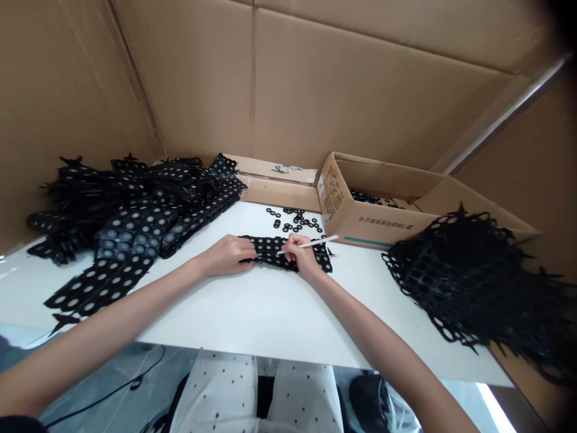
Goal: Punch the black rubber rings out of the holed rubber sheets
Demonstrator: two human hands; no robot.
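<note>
Dotted white trousers (225,391) are showing below the table (261,319); ahead, a black spotted strip (268,245) is lying lengthwise left to right. My left hand (231,255) is clasping its left end; my right hand (303,255), over its right half, is gripping a white stick (322,240).

A workshop is suggested: a white counter (252,313) is walled in by cardboard (342,78), dotted black strips (128,234) are heaped at left, holed sheets (464,276) at right, and loose rings (296,219) are scattered beside an open box (383,224).
</note>
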